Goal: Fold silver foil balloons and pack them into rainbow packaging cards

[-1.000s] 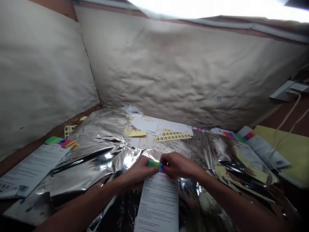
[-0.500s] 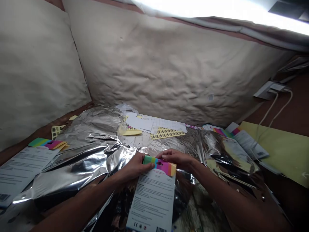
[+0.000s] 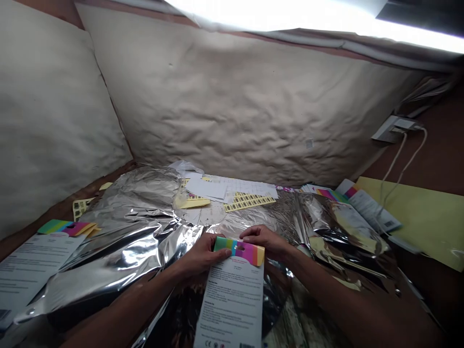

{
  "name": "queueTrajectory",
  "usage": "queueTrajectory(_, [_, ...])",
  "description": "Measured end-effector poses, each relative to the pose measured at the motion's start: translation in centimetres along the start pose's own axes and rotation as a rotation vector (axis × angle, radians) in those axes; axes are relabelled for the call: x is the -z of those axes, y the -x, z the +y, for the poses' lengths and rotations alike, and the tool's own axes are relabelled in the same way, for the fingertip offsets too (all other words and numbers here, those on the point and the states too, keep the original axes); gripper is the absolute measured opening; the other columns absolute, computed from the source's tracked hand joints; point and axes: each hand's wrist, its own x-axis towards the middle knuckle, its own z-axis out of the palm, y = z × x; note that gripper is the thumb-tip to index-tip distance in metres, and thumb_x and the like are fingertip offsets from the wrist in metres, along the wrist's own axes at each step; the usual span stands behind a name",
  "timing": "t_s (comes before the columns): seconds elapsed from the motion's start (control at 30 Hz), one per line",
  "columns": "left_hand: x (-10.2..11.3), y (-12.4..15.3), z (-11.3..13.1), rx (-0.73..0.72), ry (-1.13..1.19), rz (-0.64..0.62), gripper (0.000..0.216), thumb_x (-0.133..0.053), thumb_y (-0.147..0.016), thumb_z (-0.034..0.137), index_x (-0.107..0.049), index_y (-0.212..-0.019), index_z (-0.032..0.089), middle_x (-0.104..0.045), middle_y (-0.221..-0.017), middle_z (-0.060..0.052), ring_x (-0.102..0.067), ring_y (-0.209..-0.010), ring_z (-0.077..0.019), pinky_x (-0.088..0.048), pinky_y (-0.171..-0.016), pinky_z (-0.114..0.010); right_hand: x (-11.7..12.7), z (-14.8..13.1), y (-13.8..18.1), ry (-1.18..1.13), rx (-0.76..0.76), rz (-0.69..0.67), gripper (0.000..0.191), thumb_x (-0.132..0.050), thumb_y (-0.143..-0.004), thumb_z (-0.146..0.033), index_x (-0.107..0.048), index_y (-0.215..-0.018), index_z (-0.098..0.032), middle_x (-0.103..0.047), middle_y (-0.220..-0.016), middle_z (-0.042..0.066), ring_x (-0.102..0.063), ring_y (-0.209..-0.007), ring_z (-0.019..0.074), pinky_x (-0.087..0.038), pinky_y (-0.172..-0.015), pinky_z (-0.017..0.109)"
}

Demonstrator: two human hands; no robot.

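Note:
A printed white card with a rainbow-striped top edge [image 3: 232, 295] lies on crumpled silver foil [image 3: 134, 237] in front of me. My left hand [image 3: 198, 255] pinches the card's upper left corner, thumb on the green stripe. My right hand [image 3: 266, 240] rests behind the striped top edge with its fingers curled on it. Both forearms reach in from below.
Another rainbow-topped card [image 3: 32, 261] lies at the left, more of them [image 3: 366, 205] at the right beside a yellow sheet [image 3: 424, 217]. Yellow label strips [image 3: 250, 202] and white papers [image 3: 217, 187] sit at the back. Cream cushions [image 3: 232, 106] rise behind. White cables [image 3: 402, 154] hang right.
The card's striped top, first covered by my fingers, now shows in full. My right hand has shifted behind the top edge. The view has drifted right.

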Motion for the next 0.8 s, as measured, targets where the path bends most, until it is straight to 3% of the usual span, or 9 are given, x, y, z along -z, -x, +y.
queueTrajectory(0.07, [-0.3, 0.1, 0.3, 0.001, 0.054, -0.002, 0.039, -0.082, -0.072, 0.04, -0.068, -0.093, 0.01, -0.07, -0.079, -0.007, -0.067, -0.068, -0.0174, -0.051, -0.062, -0.025, 0.5, -0.8, 0.2, 0.06, 0.123, 0.151, 0.037, -0.09, -0.058, -0.037, -0.074, -0.085, -0.017, -0.071, -0.076, 0.002, -0.064, -0.068, 0.0141, -0.049, -0.071, 0.029])
queueTrajectory(0.2, [-0.6, 0.2, 0.5, -0.007, 0.149, 0.042, 0.046, -0.084, -0.068, 0.042, -0.069, -0.096, 0.009, -0.071, -0.083, -0.009, -0.067, -0.071, -0.0189, -0.052, -0.067, -0.029, 1.2, -2.2, 1.4, 0.329, 0.363, 0.36, 0.05, -0.089, -0.058, -0.045, -0.076, -0.101, -0.023, -0.066, -0.123, 0.011, -0.056, -0.121, 0.0301, -0.043, -0.101, 0.042])
queueTrajectory(0.27, [-0.5, -0.1, 0.2, -0.052, 0.136, 0.115, 0.046, -0.084, -0.068, 0.043, -0.069, -0.095, 0.009, -0.07, -0.08, -0.008, -0.067, -0.069, -0.0185, -0.052, -0.066, -0.029, 0.8, -1.8, 2.1, 0.261, 0.356, 0.265, 0.055, -0.078, -0.069, -0.057, -0.072, -0.114, -0.026, -0.059, -0.135, 0.012, -0.051, -0.128, 0.033, -0.042, -0.104, 0.046])
queueTrajectory(0.4, [0.3, -0.5, 0.7, -0.171, 0.062, 0.253, 0.052, -0.082, -0.068, 0.048, -0.066, -0.099, 0.01, -0.069, -0.081, -0.007, -0.066, -0.07, -0.018, -0.051, -0.067, -0.029, -1.3, 0.5, 2.8, 0.081, 0.149, -0.01, 0.062, -0.068, -0.077, -0.065, -0.067, -0.122, -0.023, -0.071, -0.111, 0.016, -0.066, -0.104, 0.0383, -0.054, -0.084, 0.053])
queueTrajectory(0.5, [0.5, 0.5, 3.4, -0.217, -0.065, 0.171, 0.077, -0.085, -0.067, 0.043, -0.051, -0.131, 0.017, -0.07, -0.1, -0.01, -0.068, -0.086, -0.0223, -0.052, -0.076, -0.033, -3.1, 0.7, 2.7, 0.092, 0.236, 0.093, 0.057, -0.072, -0.076, -0.059, -0.069, -0.117, -0.021, -0.073, -0.104, 0.015, -0.066, -0.102, 0.0386, -0.055, -0.083, 0.052])
queueTrajectory(0.57, [0.5, 2.2, 6.2, -0.199, -0.197, 0.063, 0.089, -0.086, -0.067, 0.034, -0.041, -0.142, 0.021, -0.069, -0.106, -0.012, -0.068, -0.093, -0.0248, -0.053, -0.078, -0.036, -4.3, -0.1, 2.6, 0.078, 0.313, 0.149, 0.059, -0.069, -0.078, -0.061, -0.066, -0.121, -0.021, -0.071, -0.111, 0.016, -0.063, -0.109, 0.0385, -0.054, -0.086, 0.052])
queueTrajectory(0.63, [0.7, 4.9, 9.2, -0.218, -0.282, 0.065, 0.088, -0.083, -0.07, 0.029, -0.038, -0.145, 0.02, -0.07, -0.102, -0.011, -0.068, -0.09, -0.0244, -0.053, -0.075, -0.034, -5.4, -1.2, 2.5, 0.104, 0.396, 0.117, 0.063, -0.066, -0.08, -0.062, -0.059, -0.13, -0.023, -0.064, -0.126, 0.016, -0.058, -0.119, 0.0374, -0.052, -0.091, 0.051])
queueTrajectory(0.7, [1.9, 8.7, 11.9, -0.303, -0.322, 0.227, 0.084, -0.077, -0.076, 0.031, -0.033, -0.147, 0.018, -0.071, -0.093, -0.007, -0.068, -0.082, -0.0215, -0.053, -0.07, -0.03, -6.3, -1.9, 2.5, 0.201, 0.492, 0.049, 0.067, -0.066, -0.081, -0.061, -0.051, -0.138, -0.028, -0.054, -0.14, 0.013, -0.052, -0.127, 0.0345, -0.048, -0.099, 0.05])
queueTrajectory(0.8, [6.4, 15.8, 14.2, -0.492, -0.433, 0.641, 0.076, -0.068, -0.083, 0.032, -0.032, -0.149, 0.017, -0.072, -0.094, -0.003, -0.067, -0.084, -0.0189, -0.052, -0.074, -0.03, -6.7, -2.1, 1.9, 0.396, 0.525, 0.0, 0.065, -0.066, -0.082, -0.059, -0.05, -0.138, -0.03, -0.05, -0.145, 0.013, -0.053, -0.125, 0.0316, -0.045, -0.103, 0.049])
